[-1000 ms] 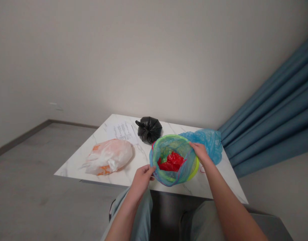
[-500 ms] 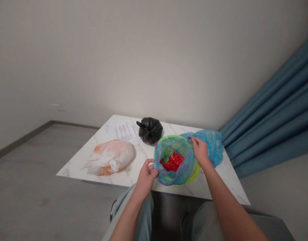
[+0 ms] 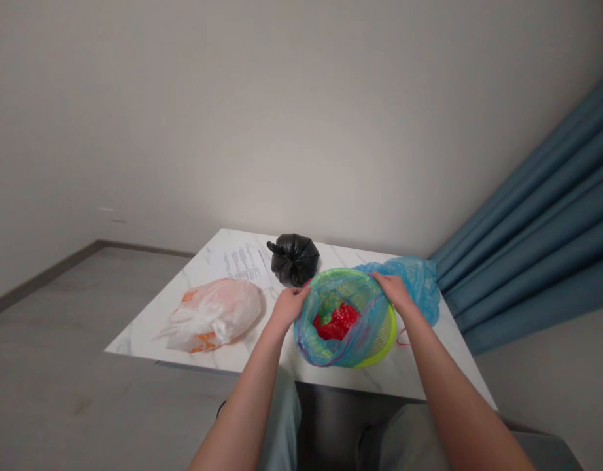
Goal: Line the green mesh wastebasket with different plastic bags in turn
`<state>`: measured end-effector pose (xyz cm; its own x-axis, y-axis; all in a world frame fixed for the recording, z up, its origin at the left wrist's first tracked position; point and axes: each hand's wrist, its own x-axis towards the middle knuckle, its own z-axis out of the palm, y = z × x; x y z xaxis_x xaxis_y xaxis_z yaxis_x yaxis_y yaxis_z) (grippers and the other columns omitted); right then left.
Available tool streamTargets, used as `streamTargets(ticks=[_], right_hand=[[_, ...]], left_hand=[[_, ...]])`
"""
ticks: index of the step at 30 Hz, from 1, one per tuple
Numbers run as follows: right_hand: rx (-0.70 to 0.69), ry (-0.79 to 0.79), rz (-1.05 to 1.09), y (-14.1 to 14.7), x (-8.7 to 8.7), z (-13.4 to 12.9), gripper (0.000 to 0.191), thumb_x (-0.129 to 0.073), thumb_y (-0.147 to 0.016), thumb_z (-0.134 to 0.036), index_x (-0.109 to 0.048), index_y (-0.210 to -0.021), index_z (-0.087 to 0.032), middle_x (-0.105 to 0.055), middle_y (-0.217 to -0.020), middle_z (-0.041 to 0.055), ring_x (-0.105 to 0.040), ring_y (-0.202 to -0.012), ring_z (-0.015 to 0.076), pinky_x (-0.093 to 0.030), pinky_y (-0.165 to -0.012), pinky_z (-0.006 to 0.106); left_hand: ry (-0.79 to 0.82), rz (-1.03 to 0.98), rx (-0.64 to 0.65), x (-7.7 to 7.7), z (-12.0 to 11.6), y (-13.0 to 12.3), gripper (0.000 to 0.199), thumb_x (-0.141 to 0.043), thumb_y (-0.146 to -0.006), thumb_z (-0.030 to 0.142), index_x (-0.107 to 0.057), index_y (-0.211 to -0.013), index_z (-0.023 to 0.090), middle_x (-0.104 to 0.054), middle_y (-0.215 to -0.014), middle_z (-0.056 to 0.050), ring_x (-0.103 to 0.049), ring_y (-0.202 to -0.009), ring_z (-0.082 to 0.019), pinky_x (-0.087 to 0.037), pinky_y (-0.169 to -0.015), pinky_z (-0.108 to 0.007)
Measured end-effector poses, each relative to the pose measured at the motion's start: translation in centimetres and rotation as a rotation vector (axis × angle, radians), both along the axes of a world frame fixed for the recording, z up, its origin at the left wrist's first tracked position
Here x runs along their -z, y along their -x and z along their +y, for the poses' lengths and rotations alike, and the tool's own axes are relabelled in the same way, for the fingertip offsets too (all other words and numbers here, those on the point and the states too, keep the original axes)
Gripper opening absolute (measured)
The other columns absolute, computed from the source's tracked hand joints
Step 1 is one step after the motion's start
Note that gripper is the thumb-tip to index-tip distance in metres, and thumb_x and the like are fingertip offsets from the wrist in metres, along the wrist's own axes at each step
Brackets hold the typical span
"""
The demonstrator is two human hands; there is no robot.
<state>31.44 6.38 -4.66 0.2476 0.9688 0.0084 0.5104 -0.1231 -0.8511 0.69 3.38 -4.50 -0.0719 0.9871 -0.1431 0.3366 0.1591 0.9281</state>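
Observation:
In front of me at the table's near side stands a yellow-green mesh basket [image 3: 390, 337], its rim partly covered by a thin blue plastic bag [image 3: 311, 343] with a pinkish-purple edge. Crumpled red plastic [image 3: 341, 320] lies inside, with some green beside it. My left hand [image 3: 290, 306] is closed on the blue bag at the left side of the rim. At the rim's far right my right hand [image 3: 390, 288] pinches the bag too. Part of each hand's fingers is hidden by the bag.
A knotted black plastic bag [image 3: 295, 260] stands behind the basket. On the left lie a filled white bag [image 3: 220, 311] with orange print and a printed sheet [image 3: 240, 263]. Another blue plastic bag [image 3: 422, 281] lies at the right of the marbled table [image 3: 149, 337], near the blue curtain [image 3: 527, 242].
My left hand has moved up and away from me along the rim, and the bag's near edge now hangs lower on the left. My right hand stays at the far right side.

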Motion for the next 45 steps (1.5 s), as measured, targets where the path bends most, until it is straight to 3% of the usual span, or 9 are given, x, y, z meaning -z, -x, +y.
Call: streamTargets(ticks=[3,9,21,27,29,33,35,39,45], right_hand=[[-0.022,-0.115,-0.046,0.2,0.3,0.4,0.041,-0.056,-0.079,-0.054,-0.074,-0.076,-0.018,-0.073,-0.078,0.0057,-0.064,-0.078,0.0253,-0.048,-0.078,0.037],[0.037,-0.352,-0.062,1.2,-0.2,0.6,0.042,-0.052,-0.084,-0.053,-0.073,-0.088,-0.016,-0.074,-0.095,0.0088,-0.064,-0.093,0.0262,-0.047,-0.089,0.038],[-0.104,-0.383,0.054,5.0,-0.7,0.3,0.035,-0.047,-0.088,-0.042,-0.069,-0.098,-0.017,-0.072,-0.103,0.0092,-0.064,-0.101,0.0235,-0.045,-0.096,0.038],[-0.064,-0.535,-0.204,6.4,-1.8,-1.6,0.045,-0.051,-0.085,-0.027,-0.051,-0.130,-0.017,-0.056,-0.129,0.0138,-0.051,-0.120,0.0249,-0.039,-0.105,0.044],[-0.136,-0.577,-0.335,6.6,-3.2,-2.8,0.040,-0.050,-0.083,-0.017,-0.058,-0.121,-0.020,-0.053,-0.131,0.0118,-0.046,-0.124,0.0256,-0.035,-0.108,0.045],[-0.643,-0.380,-0.467,7.0,-4.8,-5.7,0.043,-0.044,-0.077,-0.003,-0.069,-0.103,-0.027,-0.066,-0.115,0.0022,-0.052,-0.113,0.0223,-0.037,-0.104,0.043],[-0.779,-0.271,-0.520,7.1,-4.6,-7.0,0.045,-0.048,-0.074,-0.003,-0.069,-0.104,-0.028,-0.070,-0.109,0.0007,-0.053,-0.108,0.0230,-0.034,-0.105,0.046],[-0.805,-0.189,-0.594,7.1,-4.5,-8.5,0.027,-0.059,-0.075,-0.009,-0.070,-0.092,-0.028,-0.071,-0.095,-0.0002,-0.053,-0.104,0.0241,-0.020,-0.111,0.054],[-0.567,-0.342,-0.437,6.5,-5.3,-10.1,0.012,-0.055,-0.083,-0.013,-0.063,-0.085,-0.022,-0.063,-0.093,0.0038,-0.054,-0.094,0.0196,-0.041,-0.089,0.036]], left_hand=[[-0.040,-0.024,-0.016,0.9,1.1,-0.8,0.026,-0.061,-0.075,0.039,-0.071,-0.065,0.017,-0.068,-0.062,-0.005,-0.061,-0.063,-0.023,-0.042,-0.060,-0.029],[-0.335,-0.125,-0.215,0.6,1.3,-1.9,0.024,-0.056,-0.081,0.031,-0.075,-0.090,0.018,-0.074,-0.093,-0.009,-0.065,-0.091,-0.025,-0.045,-0.088,-0.035],[-0.359,-0.558,-0.080,-0.8,2.7,-3.3,0.005,-0.043,-0.090,0.026,-0.045,-0.088,0.022,-0.071,-0.077,-0.002,-0.070,-0.083,-0.018,-0.049,-0.087,-0.034],[-0.334,-0.660,-0.176,-1.2,2.2,-2.9,0.010,-0.039,-0.092,0.033,-0.041,-0.089,0.023,-0.072,-0.089,-0.005,-0.070,-0.093,-0.018,-0.049,-0.092,-0.037],[-0.319,-0.688,-0.198,-1.1,1.7,-2.3,0.012,-0.040,-0.091,0.035,-0.041,-0.091,0.023,-0.073,-0.090,-0.006,-0.070,-0.094,-0.019,-0.049,-0.092,-0.039],[-0.281,-0.729,-0.236,-0.6,0.6,-1.1,0.016,-0.049,-0.086,0.035,-0.050,-0.092,0.020,-0.074,-0.086,-0.006,-0.070,-0.091,-0.020,-0.049,-0.091,-0.037],[-0.269,-0.766,-0.253,-0.5,0.1,-0.8,0.018,-0.055,-0.083,0.034,-0.056,-0.091,0.018,-0.074,-0.084,-0.006,-0.070,-0.088,-0.020,-0.049,-0.088,-0.035],[-0.286,-0.839,-0.273,-1.0,-0.8,-0.7,0.020,-0.061,-0.077,0.032,-0.064,-0.086,0.014,-0.073,-0.082,-0.006,-0.067,-0.080,-0.017,-0.049,-0.081,-0.030],[-0.267,-1.050,-0.277,-2.9,-1.5,-1.2,0.017,-0.061,-0.079,0.031,-0.064,-0.077,0.015,-0.071,-0.075,-0.004,-0.065,-0.073,-0.015,-0.048,-0.073,-0.026]])
